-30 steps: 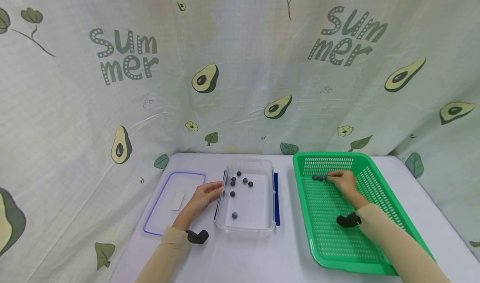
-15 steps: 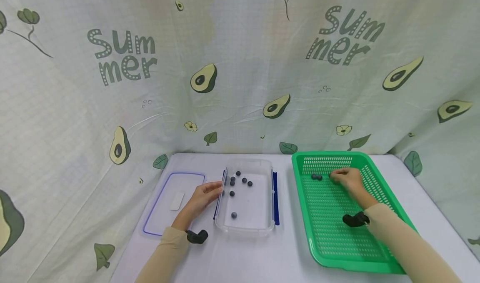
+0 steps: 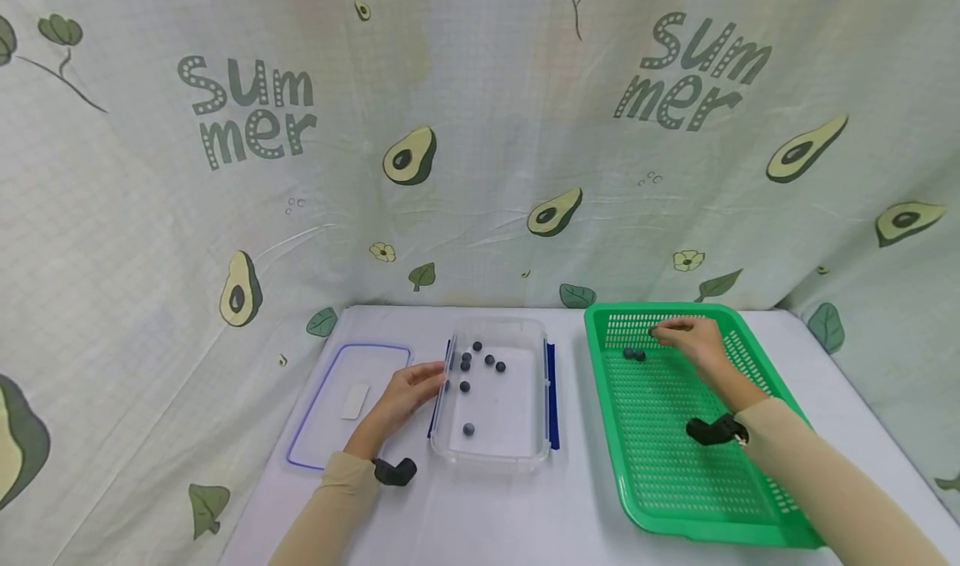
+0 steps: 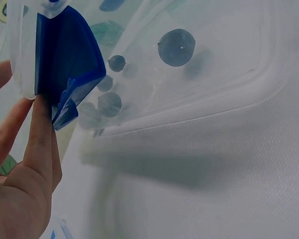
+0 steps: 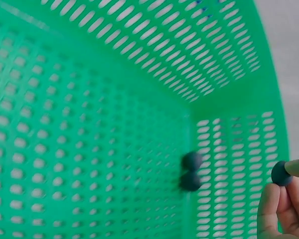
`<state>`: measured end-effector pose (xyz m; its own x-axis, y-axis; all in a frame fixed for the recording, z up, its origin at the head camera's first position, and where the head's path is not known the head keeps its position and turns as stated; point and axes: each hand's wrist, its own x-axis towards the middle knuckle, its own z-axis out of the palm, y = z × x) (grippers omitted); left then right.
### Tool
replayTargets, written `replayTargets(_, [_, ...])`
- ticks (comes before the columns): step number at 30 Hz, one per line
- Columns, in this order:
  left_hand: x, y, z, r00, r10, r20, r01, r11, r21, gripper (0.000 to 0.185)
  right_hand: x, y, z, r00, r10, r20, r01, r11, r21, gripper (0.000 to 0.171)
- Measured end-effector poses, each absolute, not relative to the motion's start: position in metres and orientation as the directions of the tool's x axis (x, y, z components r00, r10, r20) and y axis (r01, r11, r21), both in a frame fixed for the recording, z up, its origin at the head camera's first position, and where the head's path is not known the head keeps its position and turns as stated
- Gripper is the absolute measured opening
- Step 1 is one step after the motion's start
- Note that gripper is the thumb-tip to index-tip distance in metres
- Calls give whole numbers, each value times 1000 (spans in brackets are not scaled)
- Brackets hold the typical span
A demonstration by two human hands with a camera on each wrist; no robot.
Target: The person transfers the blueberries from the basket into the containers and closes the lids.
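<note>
My right hand (image 3: pixel 694 343) pinches a blueberry (image 5: pixel 281 173) between thumb and fingertips, raised by the far wall of a green plastic basket (image 3: pixel 628 474). Two more blueberries (image 5: pixel 192 172) lie side by side on the basket floor below it. To the left stands a clear plastic container (image 3: pixel 517 420) with blue side clips and several blueberries (image 3: pixel 465 366) scattered inside. My left hand (image 3: pixel 403 399) rests its extended fingers against the container's left side, at the rim and a blue clip (image 4: pixel 72 64) in the left wrist view.
A clear lid (image 3: pixel 315 416) edged in blue-purple lies flat on the white table (image 3: pixel 510 524), left of the container. Behind the table hangs a cloth (image 3: pixel 480 132) printed with avocados. The basket's raised walls surround my right hand's work area.
My right hand has taken one blueberry away from a row of three, drawing it right and then up towards the basket's far wall. The left hand stays in place.
</note>
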<state>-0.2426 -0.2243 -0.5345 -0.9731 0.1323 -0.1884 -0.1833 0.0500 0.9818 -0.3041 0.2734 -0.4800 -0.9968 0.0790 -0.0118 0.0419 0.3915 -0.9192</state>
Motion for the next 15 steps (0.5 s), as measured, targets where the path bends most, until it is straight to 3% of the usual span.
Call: replayTargets(15, [-242,-224,-534,-973,130,-193,-187,60,981,48,-309,231,-436,-998,-55,-42,20,342,-939,42])
